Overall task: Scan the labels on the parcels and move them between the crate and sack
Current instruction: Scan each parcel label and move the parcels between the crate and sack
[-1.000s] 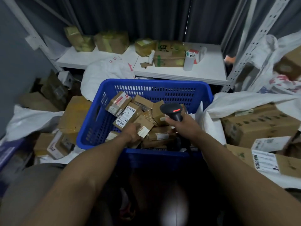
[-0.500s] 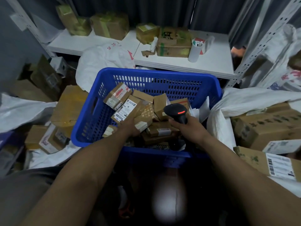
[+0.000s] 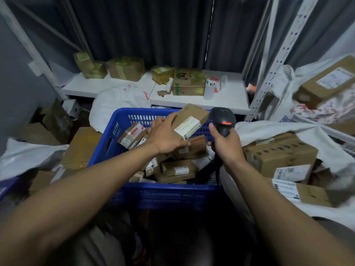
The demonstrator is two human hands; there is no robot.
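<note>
Well, far left lies a white bag (image 3: 23,156) with brown boxes (image 3: 82,146) heaped beside it on the floor. Next comes the blue crate (image 3: 163,194), straight ahead of the person, holding a jumble of small brown parcels (image 3: 178,168) with white labels. Behind it a second bag (image 3: 119,100) slumps against a low white shelf (image 3: 230,100), which carries taped boxes (image 3: 125,68) and a white cup (image 3: 209,91).

Above the crate's middle, the left hand (image 3: 165,137) holds one parcel (image 3: 194,116) raised clear of the others. Its fingers (image 3: 163,121) curl over the parcel's left end and the thumb presses in from below. The parcel is tilted, its white label (image 3: 187,127) facing up.

Just beside it on the right is the black scanner (image 3: 222,120), with a red bar showing on its head. Whether scanner and parcel touch cannot be told. The right hand (image 3: 226,146) grips the scanner's handle, fingers wrapped tight around it, above the crate's right rim.

Right of that, the white sack (image 3: 269,127) lies open against the crate's side, with large boxes (image 3: 278,152) inside, some showing barcoded labels. Higher up on the far right, a labelled box (image 3: 326,81) rests on a heap of bags beside a perforated metal upright (image 3: 278,60).
</note>
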